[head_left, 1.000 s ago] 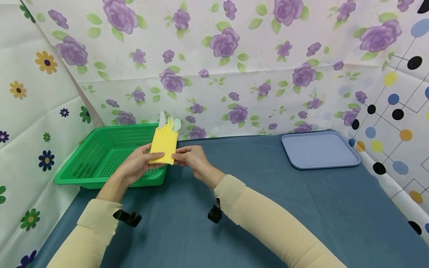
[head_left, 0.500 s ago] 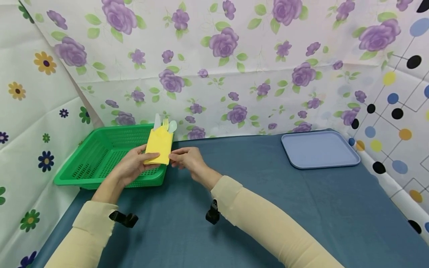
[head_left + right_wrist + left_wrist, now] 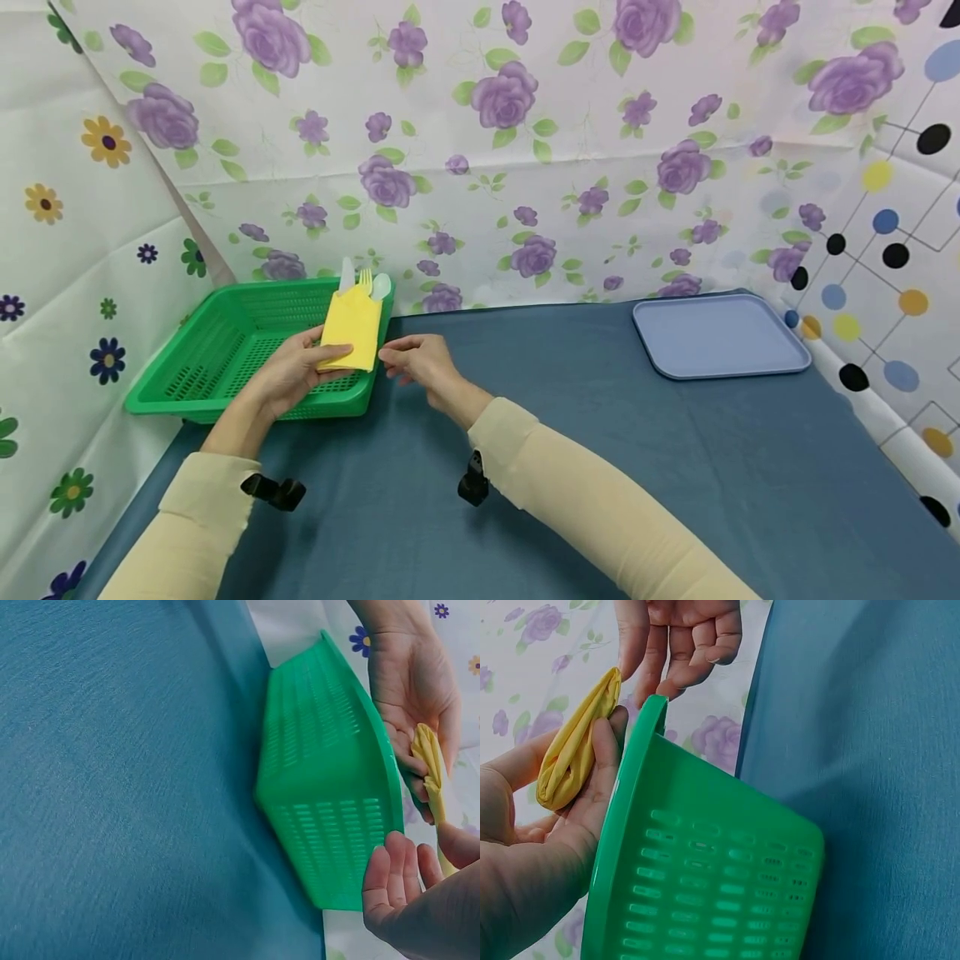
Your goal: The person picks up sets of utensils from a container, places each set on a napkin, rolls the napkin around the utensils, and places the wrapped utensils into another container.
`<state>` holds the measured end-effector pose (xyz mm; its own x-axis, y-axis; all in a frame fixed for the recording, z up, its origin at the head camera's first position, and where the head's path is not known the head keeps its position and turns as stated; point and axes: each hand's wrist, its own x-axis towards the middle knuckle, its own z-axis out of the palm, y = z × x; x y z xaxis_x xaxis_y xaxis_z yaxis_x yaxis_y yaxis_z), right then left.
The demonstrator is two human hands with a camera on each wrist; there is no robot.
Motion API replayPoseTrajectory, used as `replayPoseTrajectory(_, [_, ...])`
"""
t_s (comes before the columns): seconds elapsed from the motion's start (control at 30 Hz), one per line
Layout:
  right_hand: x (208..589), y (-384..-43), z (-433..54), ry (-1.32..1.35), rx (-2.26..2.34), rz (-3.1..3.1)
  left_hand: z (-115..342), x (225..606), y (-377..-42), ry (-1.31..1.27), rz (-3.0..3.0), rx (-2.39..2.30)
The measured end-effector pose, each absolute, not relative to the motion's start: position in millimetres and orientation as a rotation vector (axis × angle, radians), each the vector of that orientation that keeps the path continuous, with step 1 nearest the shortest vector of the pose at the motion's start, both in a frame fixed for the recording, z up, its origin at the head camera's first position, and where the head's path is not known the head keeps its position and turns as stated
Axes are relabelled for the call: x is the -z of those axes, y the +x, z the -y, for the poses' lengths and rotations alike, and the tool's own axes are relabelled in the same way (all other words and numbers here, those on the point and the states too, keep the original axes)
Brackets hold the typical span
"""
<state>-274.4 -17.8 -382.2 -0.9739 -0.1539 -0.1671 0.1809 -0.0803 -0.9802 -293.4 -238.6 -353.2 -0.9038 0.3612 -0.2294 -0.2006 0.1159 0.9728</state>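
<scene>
A folded yellow napkin [image 3: 351,327] forms a pouch with a pale knife [image 3: 347,275], a yellowish fork [image 3: 366,282] and a pale green spoon [image 3: 381,287] sticking out of its top. My left hand [image 3: 288,371] grips the pouch low down, thumb across its front and fingers behind. Seen from the left wrist, the bundled napkin [image 3: 577,746] lies between thumb and fingers. My right hand [image 3: 423,362] is beside the pouch's lower right edge, thumb and fingertips close to it, the other fingers [image 3: 397,874] loosely bent. The cutlery is hidden in both wrist views.
A green slatted basket [image 3: 187,404] stands at the left on the blue tablecloth [image 3: 585,467], behind and below the hands. A light blue tray [image 3: 720,337] lies at the far right. A flower-printed sheet [image 3: 480,200] hangs along the back.
The pouch and my left hand have moved a little left and down, over the basket's edge. My right hand moved left too, and its fingertips have come off the pouch's edge.
</scene>
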Motion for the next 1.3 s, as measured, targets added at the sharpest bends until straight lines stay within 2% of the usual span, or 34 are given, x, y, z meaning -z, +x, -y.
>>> replayPoseTrajectory(0.7, [395.8,-270.0,35.9,0.107,2.181,-1.846,251.9,356.7,-293.1,0.146,-2.012,-1.826])
replayPoseTrajectory(1.3, [402.0,-267.6,54.2,0.064,2.189,-1.731,262.3,354.8,-293.7,0.141,-2.024,-1.823])
